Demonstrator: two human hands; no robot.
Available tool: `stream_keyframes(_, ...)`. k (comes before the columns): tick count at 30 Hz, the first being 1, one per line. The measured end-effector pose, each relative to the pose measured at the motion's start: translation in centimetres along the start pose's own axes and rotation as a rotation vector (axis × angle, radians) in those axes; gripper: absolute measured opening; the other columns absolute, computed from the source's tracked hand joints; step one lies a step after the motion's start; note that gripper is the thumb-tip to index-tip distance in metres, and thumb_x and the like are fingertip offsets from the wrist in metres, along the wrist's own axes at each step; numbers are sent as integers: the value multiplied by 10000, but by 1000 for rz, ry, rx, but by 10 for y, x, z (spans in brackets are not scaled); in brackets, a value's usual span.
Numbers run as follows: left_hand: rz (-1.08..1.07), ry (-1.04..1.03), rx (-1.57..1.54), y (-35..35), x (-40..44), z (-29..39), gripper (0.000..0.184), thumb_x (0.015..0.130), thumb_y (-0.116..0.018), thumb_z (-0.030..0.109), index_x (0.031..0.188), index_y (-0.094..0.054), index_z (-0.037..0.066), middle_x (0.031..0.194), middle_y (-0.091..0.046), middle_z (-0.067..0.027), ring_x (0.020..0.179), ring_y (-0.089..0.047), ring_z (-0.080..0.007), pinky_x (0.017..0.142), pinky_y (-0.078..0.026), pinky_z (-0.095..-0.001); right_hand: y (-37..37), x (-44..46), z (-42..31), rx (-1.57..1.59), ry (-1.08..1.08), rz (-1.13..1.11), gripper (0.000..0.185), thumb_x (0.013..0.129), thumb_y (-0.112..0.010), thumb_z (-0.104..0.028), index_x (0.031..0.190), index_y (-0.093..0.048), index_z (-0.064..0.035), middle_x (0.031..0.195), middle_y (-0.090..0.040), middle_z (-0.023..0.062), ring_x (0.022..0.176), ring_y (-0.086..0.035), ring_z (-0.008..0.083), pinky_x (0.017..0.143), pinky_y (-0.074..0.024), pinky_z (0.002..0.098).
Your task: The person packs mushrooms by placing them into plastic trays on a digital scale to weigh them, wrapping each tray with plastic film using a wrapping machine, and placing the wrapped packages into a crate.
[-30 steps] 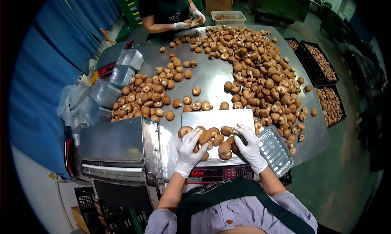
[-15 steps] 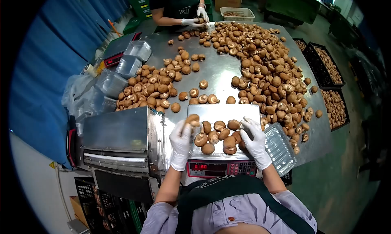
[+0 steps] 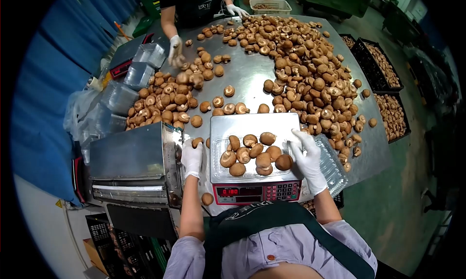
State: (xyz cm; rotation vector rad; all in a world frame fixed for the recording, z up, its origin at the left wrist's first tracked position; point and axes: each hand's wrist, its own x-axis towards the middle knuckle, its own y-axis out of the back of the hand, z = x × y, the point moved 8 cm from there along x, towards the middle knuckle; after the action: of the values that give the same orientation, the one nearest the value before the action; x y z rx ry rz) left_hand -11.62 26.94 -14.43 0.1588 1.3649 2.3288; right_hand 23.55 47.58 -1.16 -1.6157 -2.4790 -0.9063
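Left of the scale, my gloved left hand (image 3: 191,158) has its fingers closed around a brown mushroom (image 3: 197,142), partly hidden by the glove. At the right edge of the scale (image 3: 286,118), my right hand (image 3: 308,158) is open, its fingers stretched out beside a clear plastic tray (image 3: 221,174). I cannot tell whether they touch its rim. The tray lies on the scale plate with several mushrooms (image 3: 263,160) in it, caps and stems at mixed angles. Red digits glow on the scale's display (image 3: 230,192). A loose mushroom (image 3: 207,198) sits left of the display.
A large mushroom heap (image 3: 320,85) covers the table's right side; a smaller pile (image 3: 162,97) lies left. Empty trays (image 3: 119,97) stand beyond a metal machine (image 3: 128,150). Another tray (image 3: 335,167) is at my right. Across the table, a co-worker's gloved hand (image 3: 175,51) reaches toward the smaller pile.
My left hand has moved left, off the tray, with the mushroom. My right hand stays by the tray's right side. The co-worker's hands have parted, one reaching to the smaller pile.
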Motion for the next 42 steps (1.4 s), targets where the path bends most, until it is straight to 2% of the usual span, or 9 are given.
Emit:
stream_keyframes(4, 134, -197, -42, 11, -14, 13, 414, 795, -647, 274, 1139, -604, 48, 1194, -578, -179, 1086, -561, -325, 918, -436, -374, 54, 41, -5, 456, -280, 330, 487, 897, -549, -106, 1358, -403, -42, 1277, -525, 159, 1175, -513, 243, 1029, -395, 345)
stream_keyframes(7, 72, -235, -105, 35, -33, 31, 412, 828, -610, 277, 1177, -582, 60, 1231, -558, -158, 1115, -545, -315, 943, -426, -377, 95, 46, -47, 133, 264, 617, 467, 906, -524, -102, 1343, -397, 1, 1290, -511, 160, 1125, -544, 248, 964, -453, 342)
stream_keyframes(10, -91, -173, -110, 46, -57, 17, 454, 833, -593, 318, 1215, -557, 75, 1241, -551, -152, 1135, -532, -312, 953, -424, -374, 42, 40, -111, -300, 664, 112, 365, 762, -694, -183, 1084, -624, -27, 1026, -649, 144, 1011, -592, 273, 846, -483, 359)
stream_keyframes(16, -510, -299, 188, 20, -132, -21, 516, 775, -656, 292, 1251, -545, 125, 1302, -502, -129, 1133, -530, -313, 946, -441, -385, -55, -15, -60, -478, 249, -590, 625, 708, -717, -466, 1181, -566, -86, 990, -640, 119, 915, -559, 297, 787, -431, 382)
stream_keyframes(19, -524, -385, 522, 16, -157, -24, 537, 702, -713, 218, 1212, -576, 126, 1260, -518, -133, 1036, -578, -314, 881, -475, -397, -66, -30, -48, -505, 292, -472, 585, 695, -724, -444, 1138, -591, -86, 918, -651, 108, 868, -555, 282, 748, -425, 372)
stream_keyframes(27, -577, -314, 413, 15, -142, -23, 321, 772, -608, 193, 1084, -633, 122, 1070, -601, -157, 927, -610, -327, 797, -496, -402, -29, -11, -57, -158, 6, -437, 439, 660, -774, -277, 1034, -672, -71, 840, -627, 124, 797, -590, 245, 721, -497, 332)
stream_keyframes(34, -120, -306, 56, 20, -76, -8, 374, 770, -616, 112, 1144, -614, 110, 1085, -577, -162, 1009, -571, -331, 873, -468, -385, 113, -32, -13, -593, -319, -224, 378, 674, -746, -263, 971, -682, -37, 843, -647, 134, 802, -619, 279, 752, -496, 359)
stream_keyframes(38, -119, -280, -3, 3, -50, -8, 411, 766, -620, 83, 1177, -597, 86, 1110, -596, -176, 1030, -570, -338, 904, -452, -377, 192, -94, 83, -981, -682, -476, 378, 615, -767, -342, 793, -692, -17, 688, -653, 147, 627, -650, 282, 587, -503, 375)
stream_keyframes(42, -144, -240, 46, 4, -45, 3, 401, 770, -634, 106, 1167, -595, 60, 1121, -605, -188, 1038, -572, -342, 913, -442, -385, 205, -140, 124, -1030, -832, -617, 492, 637, -773, -343, 1001, -666, -30, 911, -666, 178, 851, -657, 285, 734, -509, 338)
